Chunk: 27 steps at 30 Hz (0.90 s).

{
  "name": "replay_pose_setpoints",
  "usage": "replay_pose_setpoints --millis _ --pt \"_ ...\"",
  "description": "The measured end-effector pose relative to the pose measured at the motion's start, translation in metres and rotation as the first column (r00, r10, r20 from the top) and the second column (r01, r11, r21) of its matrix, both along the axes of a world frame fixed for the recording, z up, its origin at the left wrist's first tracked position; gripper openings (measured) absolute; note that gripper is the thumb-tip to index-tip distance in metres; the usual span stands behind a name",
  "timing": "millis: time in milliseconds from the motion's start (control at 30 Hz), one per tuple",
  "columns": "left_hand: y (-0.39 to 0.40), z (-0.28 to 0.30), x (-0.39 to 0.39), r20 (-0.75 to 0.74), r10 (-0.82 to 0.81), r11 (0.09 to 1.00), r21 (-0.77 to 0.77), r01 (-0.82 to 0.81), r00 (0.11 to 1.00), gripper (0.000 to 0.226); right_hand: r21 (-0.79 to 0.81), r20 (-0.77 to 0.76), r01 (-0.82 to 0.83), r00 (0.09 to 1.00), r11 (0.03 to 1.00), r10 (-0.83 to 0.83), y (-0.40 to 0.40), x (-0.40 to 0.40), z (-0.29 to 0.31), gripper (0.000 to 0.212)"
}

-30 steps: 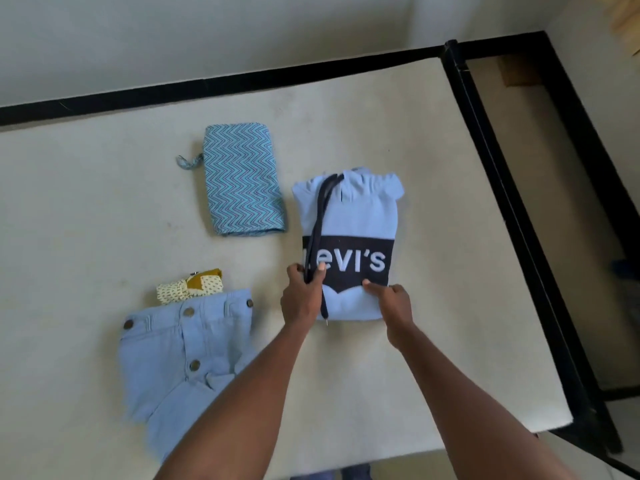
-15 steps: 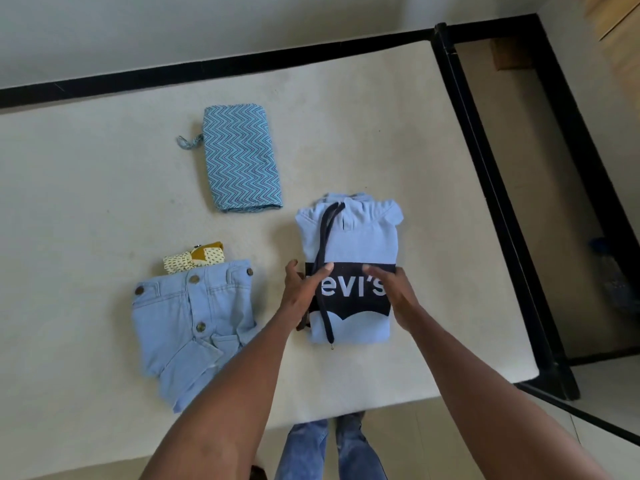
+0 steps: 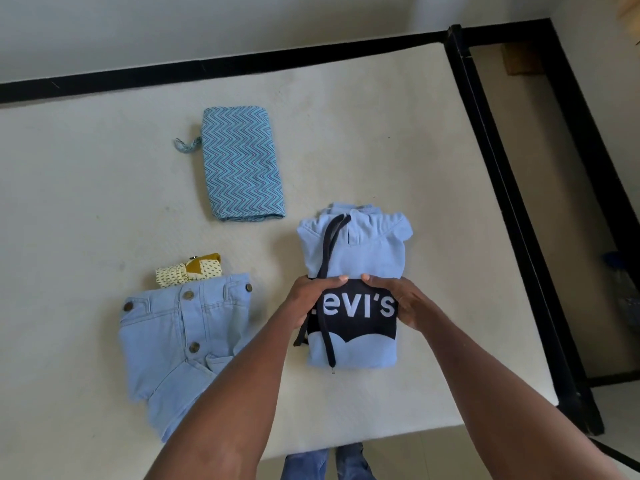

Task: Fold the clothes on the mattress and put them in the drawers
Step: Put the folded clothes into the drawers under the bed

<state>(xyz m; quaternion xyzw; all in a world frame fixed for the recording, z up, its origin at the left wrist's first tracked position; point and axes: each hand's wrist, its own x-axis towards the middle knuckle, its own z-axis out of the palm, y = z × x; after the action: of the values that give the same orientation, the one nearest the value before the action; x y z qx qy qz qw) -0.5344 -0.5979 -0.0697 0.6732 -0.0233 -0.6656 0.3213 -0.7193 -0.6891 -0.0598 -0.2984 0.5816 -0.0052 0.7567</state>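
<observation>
A folded light-blue hoodie [image 3: 367, 251] with a black logo panel and a dark drawstring lies on the cream mattress [image 3: 381, 133], right of centre. My left hand [image 3: 308, 299] grips its left edge, fingers curled over the top of the logo panel. My right hand [image 3: 408, 303] grips the right edge the same way, and the fingertips of both hands almost meet. The hoodie's underside and my thumbs are hidden.
A folded blue zigzag cloth [image 3: 242, 168] lies further back. A folded pale denim garment [image 3: 180, 341] sits at the near left with a small yellow patterned cloth [image 3: 187, 271] behind it. The black bed frame [image 3: 502, 202] runs along the right; my jeans-clad legs [image 3: 322, 462] stand at the near edge.
The hoodie has come nearer the mattress's front edge. Both hands have moved from its lower part up to the top of the logo panel and closed round its sides.
</observation>
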Motion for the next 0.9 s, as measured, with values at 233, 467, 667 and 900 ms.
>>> replay_pose_setpoints --millis 233,467,667,900 --pt "-0.006 0.037 0.061 -0.052 0.17 0.97 -0.165 -0.177 0.984 0.043 -0.132 0.182 0.025 0.983 0.991 0.0 -0.017 0.072 0.042 0.047" --pt "-0.056 0.078 0.189 0.104 0.338 0.883 -0.378 -0.277 0.936 0.049 -0.332 0.308 -0.08 0.932 0.94 0.189 -0.096 0.214 0.076 0.057" --pt "-0.096 0.053 0.272 0.289 0.37 0.905 -0.327 -0.273 0.883 0.038 -0.379 0.181 -0.106 0.966 0.919 0.186 -0.134 0.298 0.038 0.043" --pt "-0.086 -0.009 0.301 0.378 0.245 0.969 -0.121 -0.215 0.893 0.06 -0.348 -0.044 -0.197 0.98 0.917 0.194 -0.123 0.31 -0.03 0.041"
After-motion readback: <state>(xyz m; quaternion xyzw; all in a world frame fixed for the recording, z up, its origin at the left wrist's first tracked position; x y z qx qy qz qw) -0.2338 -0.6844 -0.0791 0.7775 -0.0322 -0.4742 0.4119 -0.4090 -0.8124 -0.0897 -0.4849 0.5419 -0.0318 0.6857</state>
